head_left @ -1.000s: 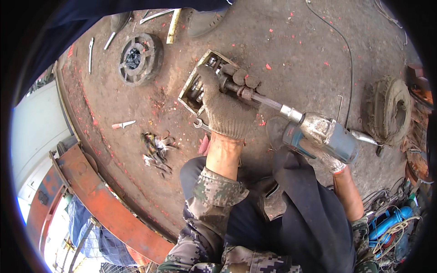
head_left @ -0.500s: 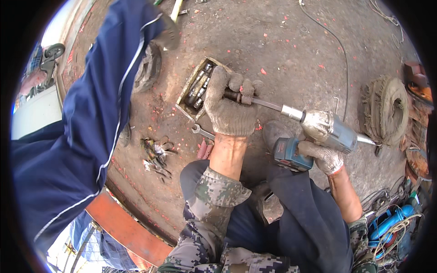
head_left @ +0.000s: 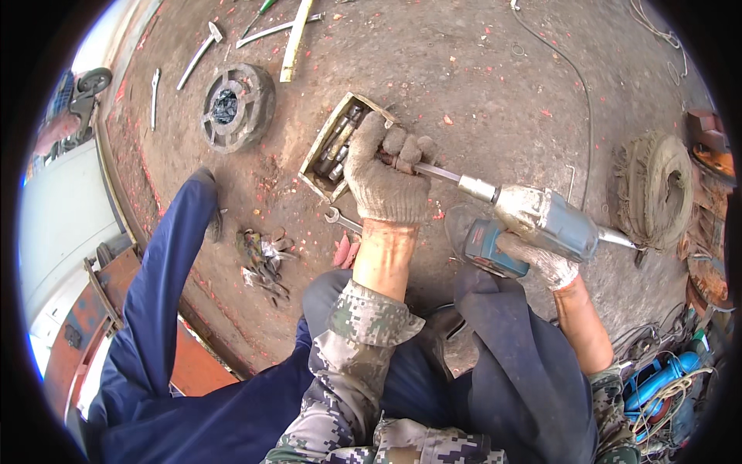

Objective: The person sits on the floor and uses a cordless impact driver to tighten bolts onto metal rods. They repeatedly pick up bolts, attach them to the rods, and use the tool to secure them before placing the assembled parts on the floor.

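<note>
Nudged slightly left since half a second ago, the blue-and-silver cordless impact wrench (head_left: 550,222) is held above the brown floor (head_left: 483,89), its steel shaft (head_left: 438,172) pointing left. The right hand (head_left: 541,262), in a pale knit glove (head_left: 555,271), is clamped on it; the left hand (head_left: 389,178), in a brownish knit glove (head_left: 386,199), is closed around the rusty metal fitting (head_left: 403,165) at the shaft's end. Just left sits an open rectangular box (head_left: 315,186) of metal sockets (head_left: 338,148). A co-worker's navy-trousered leg (head_left: 174,255) has come nearer on the left

Left hand (head_left: 389,172) gloved, curled, farther forward; right hand (head_left: 541,261) gloved, clasped.
</note>
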`<state>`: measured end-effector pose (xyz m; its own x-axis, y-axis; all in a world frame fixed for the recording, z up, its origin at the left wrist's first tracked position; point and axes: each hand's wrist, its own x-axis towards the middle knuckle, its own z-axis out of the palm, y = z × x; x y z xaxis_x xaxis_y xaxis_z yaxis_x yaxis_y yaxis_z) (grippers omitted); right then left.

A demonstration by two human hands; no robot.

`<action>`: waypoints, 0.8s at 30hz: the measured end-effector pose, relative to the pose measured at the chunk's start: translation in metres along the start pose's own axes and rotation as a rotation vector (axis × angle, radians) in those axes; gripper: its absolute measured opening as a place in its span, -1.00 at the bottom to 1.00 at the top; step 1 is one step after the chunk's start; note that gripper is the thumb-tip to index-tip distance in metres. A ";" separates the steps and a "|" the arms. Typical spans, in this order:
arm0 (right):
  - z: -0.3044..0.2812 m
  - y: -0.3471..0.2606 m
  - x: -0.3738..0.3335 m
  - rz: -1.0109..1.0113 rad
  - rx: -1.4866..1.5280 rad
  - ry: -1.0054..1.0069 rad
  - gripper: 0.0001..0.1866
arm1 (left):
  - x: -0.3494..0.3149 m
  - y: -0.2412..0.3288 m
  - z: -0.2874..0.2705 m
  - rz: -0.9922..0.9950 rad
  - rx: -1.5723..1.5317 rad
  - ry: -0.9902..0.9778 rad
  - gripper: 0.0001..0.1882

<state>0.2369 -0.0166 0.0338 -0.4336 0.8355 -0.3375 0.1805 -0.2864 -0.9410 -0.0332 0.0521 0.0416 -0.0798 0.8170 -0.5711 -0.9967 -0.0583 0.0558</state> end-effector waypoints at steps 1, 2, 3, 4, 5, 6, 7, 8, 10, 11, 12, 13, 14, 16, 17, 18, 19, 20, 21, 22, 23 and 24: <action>0.003 -0.003 0.000 0.063 0.086 0.011 -0.42 | -0.002 0.001 -0.001 0.013 -0.046 -0.004 -0.64; 0.005 -0.012 0.004 0.100 0.054 0.008 -0.41 | -0.003 0.001 0.000 0.026 -0.092 -0.008 -0.66; 0.006 -0.013 0.004 0.104 0.031 0.001 -0.40 | -0.004 -0.001 0.001 0.047 -0.020 0.035 -0.64; 0.005 -0.014 0.005 0.108 0.009 -0.005 -0.38 | -0.004 -0.004 0.009 0.069 0.052 0.079 -0.63; 0.004 -0.007 0.003 0.077 -0.003 -0.014 -0.37 | -0.004 -0.005 0.013 0.090 0.124 0.124 -0.61; 0.004 -0.005 0.004 0.051 0.001 -0.024 -0.36 | -0.002 -0.002 0.007 0.055 0.051 0.049 -0.62; 0.004 -0.003 0.004 0.026 0.005 -0.034 -0.35 | 0.000 0.003 -0.005 0.019 -0.021 -0.026 -0.63; 0.003 -0.002 0.005 0.006 0.024 -0.043 -0.35 | 0.001 0.004 -0.007 -0.020 -0.095 -0.101 -0.64; 0.004 -0.004 0.007 -0.008 0.058 -0.050 -0.35 | 0.001 0.001 -0.005 -0.013 -0.040 0.008 -0.63; 0.006 -0.007 0.008 0.000 0.073 -0.049 -0.35 | 0.000 0.000 -0.003 -0.010 -0.011 0.064 -0.62; 0.007 -0.007 0.007 0.012 0.109 -0.048 -0.36 | 0.000 0.000 -0.006 -0.005 0.012 0.049 -0.62; 0.008 -0.009 0.008 0.022 0.143 -0.047 -0.36 | 0.001 0.000 -0.009 0.001 0.034 0.031 -0.62; 0.009 -0.007 0.008 0.036 0.199 -0.048 -0.37 | 0.001 0.000 -0.011 0.006 0.056 0.012 -0.62; 0.010 -0.006 0.007 0.043 0.253 -0.051 -0.38 | 0.002 -0.002 -0.015 0.023 0.080 0.034 -0.64; 0.012 -0.006 0.008 0.034 0.252 -0.053 -0.38 | 0.002 -0.004 -0.015 0.031 0.092 0.046 -0.65; 0.013 -0.007 0.009 0.034 0.259 -0.056 -0.38 | 0.002 -0.005 -0.016 0.052 0.089 0.064 -0.65; 0.014 -0.008 0.010 0.034 0.265 -0.059 -0.39 | 0.000 -0.006 -0.011 0.072 0.087 0.081 -0.66; 0.015 -0.010 0.012 0.042 0.279 -0.062 -0.39 | -0.001 -0.008 -0.006 0.093 0.084 0.099 -0.67; 0.015 -0.010 0.013 0.055 0.331 -0.061 -0.38 | -0.003 -0.010 0.000 0.096 0.109 0.196 -0.67; 0.016 -0.010 0.012 0.071 0.380 -0.056 -0.38 | -0.004 -0.013 0.009 0.095 0.132 0.293 -0.67; 0.017 -0.008 0.011 0.092 0.466 -0.046 -0.37 | -0.005 -0.015 0.013 0.094 0.155 0.390 -0.68; 0.018 -0.005 0.010 0.113 0.551 -0.036 -0.36 | -0.002 -0.014 0.003 0.052 0.071 0.312 -0.69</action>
<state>0.2161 -0.0155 0.0349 -0.4703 0.7714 -0.4287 -0.2562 -0.5842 -0.7701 -0.0192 0.0532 0.0448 -0.1414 0.5978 -0.7891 -0.9888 -0.0463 0.1421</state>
